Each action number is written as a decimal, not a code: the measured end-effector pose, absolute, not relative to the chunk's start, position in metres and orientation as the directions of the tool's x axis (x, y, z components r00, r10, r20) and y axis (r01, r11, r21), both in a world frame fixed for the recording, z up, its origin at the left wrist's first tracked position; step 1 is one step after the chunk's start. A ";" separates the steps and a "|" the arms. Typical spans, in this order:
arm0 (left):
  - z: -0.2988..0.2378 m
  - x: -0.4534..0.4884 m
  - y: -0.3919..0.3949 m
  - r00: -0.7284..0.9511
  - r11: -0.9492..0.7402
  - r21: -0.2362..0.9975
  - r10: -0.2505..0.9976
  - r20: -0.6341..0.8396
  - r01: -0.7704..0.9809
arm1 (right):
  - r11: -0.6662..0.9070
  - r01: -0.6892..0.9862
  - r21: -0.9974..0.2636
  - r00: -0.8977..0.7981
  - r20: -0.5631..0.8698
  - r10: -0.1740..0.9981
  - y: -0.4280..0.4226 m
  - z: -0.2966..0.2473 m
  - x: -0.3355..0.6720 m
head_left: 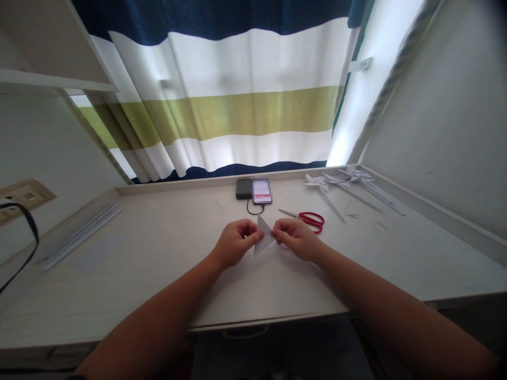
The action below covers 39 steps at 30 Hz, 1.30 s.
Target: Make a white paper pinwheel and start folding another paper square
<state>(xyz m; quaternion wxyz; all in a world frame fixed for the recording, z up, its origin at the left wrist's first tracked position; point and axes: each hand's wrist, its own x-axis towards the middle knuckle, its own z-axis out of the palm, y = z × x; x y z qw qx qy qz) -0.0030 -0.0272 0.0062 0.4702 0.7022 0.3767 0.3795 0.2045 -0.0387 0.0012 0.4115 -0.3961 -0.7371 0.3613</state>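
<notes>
A small sheet of white paper folded into a triangle [263, 238] is held between my two hands, above the desk. My left hand [238, 238] pinches its left side between thumb and fingers. At the right corner, the thumb and fingertips of my right hand [296, 237] close on the same paper. Just beyond my right hand lie red-handled scissors [311, 217], blades pointing left and partly hidden by that hand. A phone [262, 191] with a blurred screen rests behind the paper, beside a black power bank [243, 189] joined to it by a cable.
Several white paper pinwheels [317, 182] on paper sticks lie at the back right, near small scraps [352, 215]. Rolled paper sticks [85, 235] and flat paper [97, 256] lie on the left of the white desk [166, 285]. A black cable [34, 227] hangs at far left.
</notes>
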 end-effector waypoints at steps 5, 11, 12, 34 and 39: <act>0.009 -0.002 -0.029 0.370 -0.278 0.958 0.899 0.234 0.070 | 0.477 0.399 -0.783 -0.374 0.336 0.865 -0.041 0.002 0.204; 0.011 -0.001 -0.029 0.233 -0.336 0.941 0.919 0.319 0.039 | 0.519 0.423 -0.743 -0.401 0.360 0.842 -0.043 0.003 0.204; 0.011 -0.001 -0.029 0.224 -0.343 0.938 0.918 0.327 0.039 | 0.526 0.417 -0.741 -0.406 0.366 0.838 -0.043 0.004 0.204; 0.009 -0.005 -0.022 0.239 -0.318 0.944 0.927 0.290 0.089 | 0.537 0.447 -0.716 -0.392 0.383 0.836 -0.045 0.003 0.204; 0.042 -0.010 -0.059 0.335 -0.870 0.466 0.493 0.803 0.161 | 0.531 0.472 -0.704 -0.352 0.401 0.845 -0.043 0.001 0.205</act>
